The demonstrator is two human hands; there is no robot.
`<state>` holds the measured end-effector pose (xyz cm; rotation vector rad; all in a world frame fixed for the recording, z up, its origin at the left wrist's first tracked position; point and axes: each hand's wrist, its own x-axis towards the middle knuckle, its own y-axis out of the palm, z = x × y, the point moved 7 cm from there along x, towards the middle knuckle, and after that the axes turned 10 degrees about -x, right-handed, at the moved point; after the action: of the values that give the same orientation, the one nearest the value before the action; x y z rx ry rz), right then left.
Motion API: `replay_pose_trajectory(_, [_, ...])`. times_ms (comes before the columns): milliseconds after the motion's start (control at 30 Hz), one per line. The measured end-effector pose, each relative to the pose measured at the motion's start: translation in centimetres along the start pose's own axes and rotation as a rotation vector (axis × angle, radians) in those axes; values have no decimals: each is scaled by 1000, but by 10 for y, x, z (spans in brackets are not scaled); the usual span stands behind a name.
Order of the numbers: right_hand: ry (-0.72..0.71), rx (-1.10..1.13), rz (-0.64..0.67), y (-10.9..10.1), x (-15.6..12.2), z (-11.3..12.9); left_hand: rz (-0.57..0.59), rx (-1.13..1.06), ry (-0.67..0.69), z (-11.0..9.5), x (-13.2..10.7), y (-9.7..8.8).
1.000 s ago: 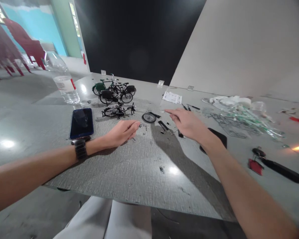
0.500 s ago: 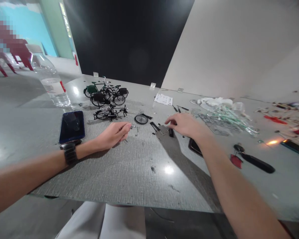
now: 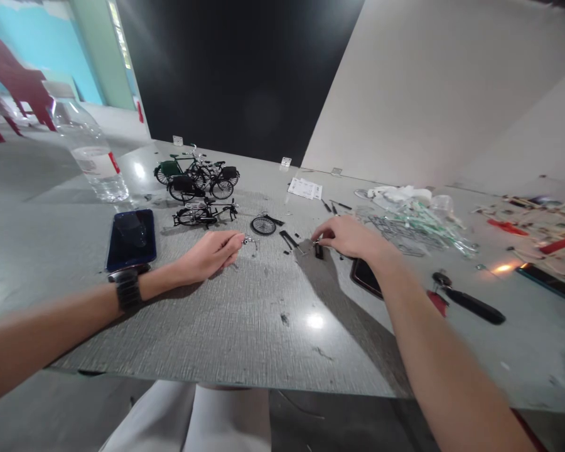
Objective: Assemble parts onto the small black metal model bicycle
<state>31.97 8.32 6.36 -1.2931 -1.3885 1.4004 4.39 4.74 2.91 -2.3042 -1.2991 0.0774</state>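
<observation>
- A water bottle (image 3: 91, 164) stands at the far left of the worktop (image 3: 245, 333), beyond a blue phone (image 3: 132, 240) lying flat.
- Your left hand (image 3: 209, 254), with a black watch (image 3: 128, 290) on its wrist, is just right of that phone. Its fingers (image 3: 230, 238) are clenched on a small silver part (image 3: 249, 241), which pokes out past the fingertips.
- Beyond that hand stand model bicycles (image 3: 195, 177), with a one-wheeled frame (image 3: 202, 215) in front of them.
- A loose wheel (image 3: 263, 225) and black parts (image 3: 288, 238) lie between your hands.
- A paper sheet (image 3: 304, 188) lies further back.
- Your right hand (image 3: 351, 238) reaches down, its fingers (image 3: 322, 233) curled just above a small black piece (image 3: 319, 251). You cannot tell whether they grip anything.
- A dark phone (image 3: 365, 277) lies under that wrist.
- To the right lie a plastic parts sprue (image 3: 405, 226) and a black-handled tool (image 3: 473, 306).
</observation>
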Motion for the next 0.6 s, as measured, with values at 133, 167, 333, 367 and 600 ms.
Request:
replay_pose_trajectory(133, [1, 8, 22, 2, 1, -2, -4, 13, 8, -2, 0, 0])
replay_pose_trajectory(167, [-1, 11, 19, 3, 1, -2, -5, 14, 9, -2, 0, 0])
replay_pose_trajectory(333, [8, -3, -10, 2, 2, 2, 4, -18, -22, 0, 0, 0])
replay_pose_trajectory(367, [10, -7, -17, 1, 3, 4, 5, -21, -22, 0, 0, 1])
replay_pose_trajectory(600, [-36, -8, -81, -3, 6, 19, 6, -9, 8, -1, 0, 0])
